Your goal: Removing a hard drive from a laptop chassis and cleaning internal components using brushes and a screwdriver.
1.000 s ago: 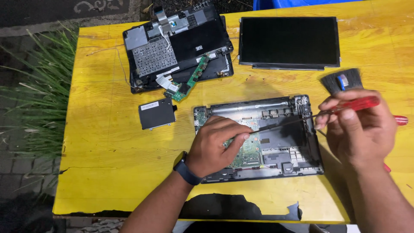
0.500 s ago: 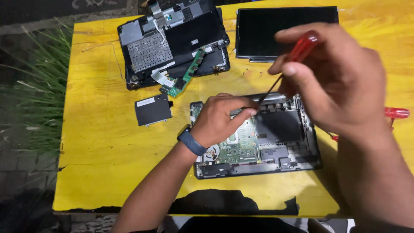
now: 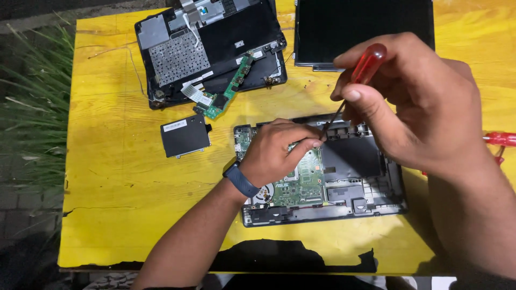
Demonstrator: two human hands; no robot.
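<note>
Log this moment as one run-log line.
left hand: resting on open laptop base | right hand: holding red-handled screwdriver, tip at left fingertips | table: yellow

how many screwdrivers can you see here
2. One red-handled screwdriver is in the right hand, tip down at the open laptop base. A second red handle lies at the table's right edge, partly cut off. Others may be hidden.

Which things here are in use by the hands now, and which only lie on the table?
In use: left hand, right hand, red screwdriver, open laptop base.
Lying about: keyboard cover, screen panel, green board, black drive, second red tool.
</note>
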